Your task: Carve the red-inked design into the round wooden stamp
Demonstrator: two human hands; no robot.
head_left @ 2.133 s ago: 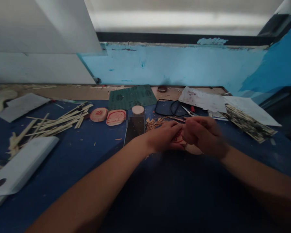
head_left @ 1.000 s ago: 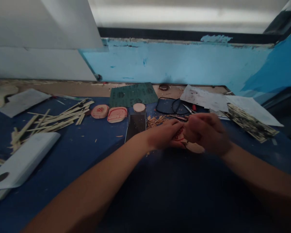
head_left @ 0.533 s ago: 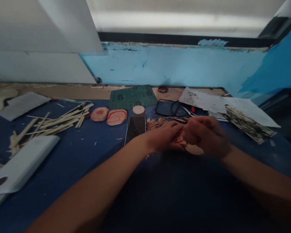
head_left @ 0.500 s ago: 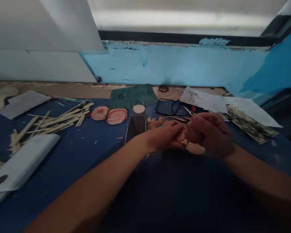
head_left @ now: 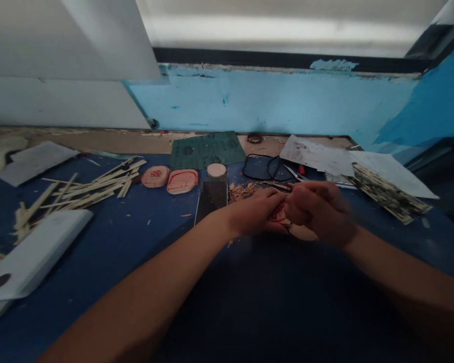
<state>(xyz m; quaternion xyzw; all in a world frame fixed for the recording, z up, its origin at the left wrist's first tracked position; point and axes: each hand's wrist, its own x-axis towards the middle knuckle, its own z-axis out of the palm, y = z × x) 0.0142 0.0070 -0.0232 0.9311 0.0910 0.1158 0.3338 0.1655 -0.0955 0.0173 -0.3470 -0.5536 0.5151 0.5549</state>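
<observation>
My left hand [head_left: 255, 212] is closed around a wooden piece with red markings [head_left: 281, 214], pressing it near the table. My right hand [head_left: 318, 209] is a fist right beside that piece; whatever it grips is hidden by the fingers. Under and between the hands lies a pale round wood slice [head_left: 303, 232]. Curled wood shavings [head_left: 242, 191] are heaped just beyond my left hand. Past my right hand lie scissors [head_left: 293, 172] with open blades.
Two red-marked wood pieces [head_left: 182, 181], a small pale disc [head_left: 217, 170] and a dark phone-like slab [head_left: 213, 201] lie left of my hands. Further left are thin wood sticks [head_left: 94, 186] and a white device [head_left: 38, 254]. Green sandpaper-like sheet [head_left: 208, 150] and papers [head_left: 318, 155] lie behind.
My right hand has shifted slightly left and down, closer to the red-marked wooden piece. My left hand stays in place.
</observation>
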